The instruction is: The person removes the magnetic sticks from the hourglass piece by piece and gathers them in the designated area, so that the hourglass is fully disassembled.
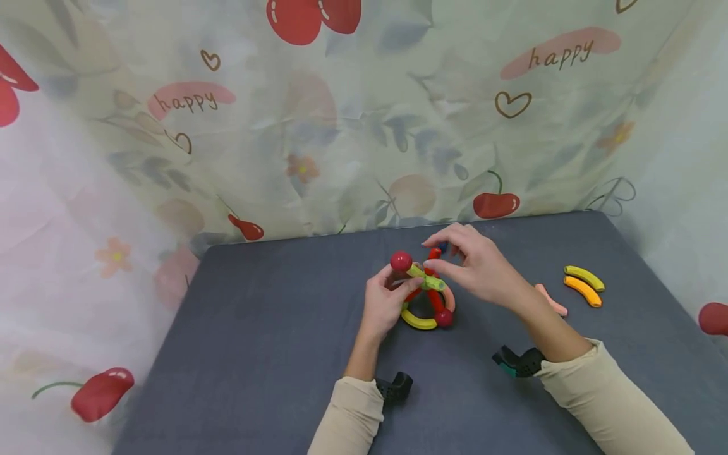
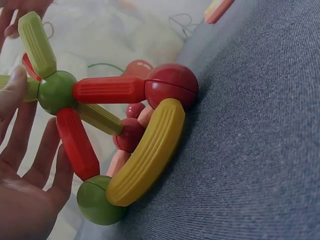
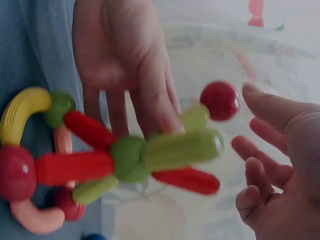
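Left hand (image 1: 382, 304) pinching, right hand (image 1: 474, 262) free

Head: a multicoloured ball-and-rod frame (image 1: 435, 300) stands between both hands on the grey cloth-covered counter (image 1: 273, 354). Right of it lie a yellow curved rod (image 1: 584, 278) and an orange curved rod (image 1: 583, 292).

Left wrist: the left grip pinches a ridged light-green rod (image 2: 32, 90).

Right wrist: the right grip is spread wide, holding nothing, near a glossy red ball (image 3: 220, 101).

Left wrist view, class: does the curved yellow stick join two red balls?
No, the yellow stick links a red ball to a green ball.
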A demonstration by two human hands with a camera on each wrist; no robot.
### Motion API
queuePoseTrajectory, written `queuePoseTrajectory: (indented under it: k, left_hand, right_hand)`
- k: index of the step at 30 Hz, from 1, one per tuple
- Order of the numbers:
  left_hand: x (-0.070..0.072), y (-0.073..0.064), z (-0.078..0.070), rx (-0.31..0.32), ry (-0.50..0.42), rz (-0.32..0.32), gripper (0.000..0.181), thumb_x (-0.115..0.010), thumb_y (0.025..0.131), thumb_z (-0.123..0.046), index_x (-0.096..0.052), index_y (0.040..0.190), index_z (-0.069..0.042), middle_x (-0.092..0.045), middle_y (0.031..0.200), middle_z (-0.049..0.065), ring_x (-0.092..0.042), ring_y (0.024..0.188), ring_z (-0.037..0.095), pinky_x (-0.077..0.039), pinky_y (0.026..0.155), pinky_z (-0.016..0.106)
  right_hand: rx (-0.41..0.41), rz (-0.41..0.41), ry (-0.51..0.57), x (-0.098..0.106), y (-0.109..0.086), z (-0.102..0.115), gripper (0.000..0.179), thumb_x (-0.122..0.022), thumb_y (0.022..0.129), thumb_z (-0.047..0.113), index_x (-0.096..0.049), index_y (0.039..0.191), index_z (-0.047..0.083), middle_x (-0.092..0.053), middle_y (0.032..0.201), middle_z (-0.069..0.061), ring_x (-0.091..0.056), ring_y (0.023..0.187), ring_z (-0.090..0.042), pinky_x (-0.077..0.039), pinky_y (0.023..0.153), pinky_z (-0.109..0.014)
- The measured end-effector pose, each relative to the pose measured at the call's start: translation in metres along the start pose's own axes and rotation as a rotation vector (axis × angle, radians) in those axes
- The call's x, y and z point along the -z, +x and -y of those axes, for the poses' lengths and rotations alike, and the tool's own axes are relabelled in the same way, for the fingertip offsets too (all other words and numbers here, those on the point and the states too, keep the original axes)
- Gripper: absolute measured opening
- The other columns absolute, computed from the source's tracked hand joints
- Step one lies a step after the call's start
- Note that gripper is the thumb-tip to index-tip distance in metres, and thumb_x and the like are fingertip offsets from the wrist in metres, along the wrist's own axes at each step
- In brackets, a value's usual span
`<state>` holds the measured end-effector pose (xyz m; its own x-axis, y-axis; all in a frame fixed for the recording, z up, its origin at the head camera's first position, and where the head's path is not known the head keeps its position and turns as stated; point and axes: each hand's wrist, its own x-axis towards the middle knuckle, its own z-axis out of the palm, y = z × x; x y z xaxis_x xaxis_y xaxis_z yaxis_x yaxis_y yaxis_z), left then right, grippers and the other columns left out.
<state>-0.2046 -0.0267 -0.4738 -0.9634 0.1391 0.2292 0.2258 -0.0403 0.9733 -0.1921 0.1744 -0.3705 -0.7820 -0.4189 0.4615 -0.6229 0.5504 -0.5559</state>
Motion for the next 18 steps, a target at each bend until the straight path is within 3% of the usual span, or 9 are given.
queuePoseTrajectory:
  k: [4,10,14,18]
  left_hand:
    - [0.001,0.000,0.002,0.028,-0.013,0.002,0.033,-0.078,0.091,-0.016,-0.072,0.124,-0.011,-0.074,0.116,0.016,-0.072,0.103,0.022,-0.061,0.089,0.032]
    - [0.003,0.001,0.002,0.003,0.030,-0.007,0.030,-0.077,0.092,-0.019,-0.073,0.121,-0.013,-0.074,0.115,0.014,-0.070,0.103,0.017,-0.060,0.092,0.032]
    - [0.004,0.001,0.000,-0.002,0.038,0.022,0.027,-0.075,0.093,-0.022,-0.072,0.119,-0.014,-0.074,0.115,0.013,-0.071,0.102,0.017,-0.060,0.090,0.031]
    - [0.006,0.001,-0.001,0.016,0.048,0.036,0.026,-0.076,0.093,-0.022,-0.072,0.118,-0.013,-0.074,0.115,0.011,-0.071,0.105,0.019,-0.061,0.087,0.029]
  right_hand:
    - [0.033,0.119,-0.003,-0.011,0.014,0.011,0.050,-0.085,0.084,0.020,-0.066,0.130,0.013,-0.068,0.126,-0.005,-0.052,0.096,-0.020,-0.046,0.073,-0.029]
    - [0.032,0.193,-0.030,-0.020,0.024,0.015,0.048,-0.083,0.087,0.022,-0.067,0.131,0.013,-0.068,0.118,0.001,-0.046,0.090,-0.017,-0.040,0.073,-0.029]
    - [0.110,0.135,-0.073,-0.025,0.028,0.014,0.039,-0.083,0.086,0.019,-0.069,0.121,0.011,-0.069,0.113,-0.002,-0.048,0.092,-0.018,-0.042,0.075,-0.031]
    - [0.127,-0.038,-0.056,-0.020,0.031,0.013,0.039,-0.084,0.084,0.015,-0.068,0.118,0.008,-0.068,0.108,-0.006,-0.049,0.086,-0.014,-0.043,0.072,-0.027]
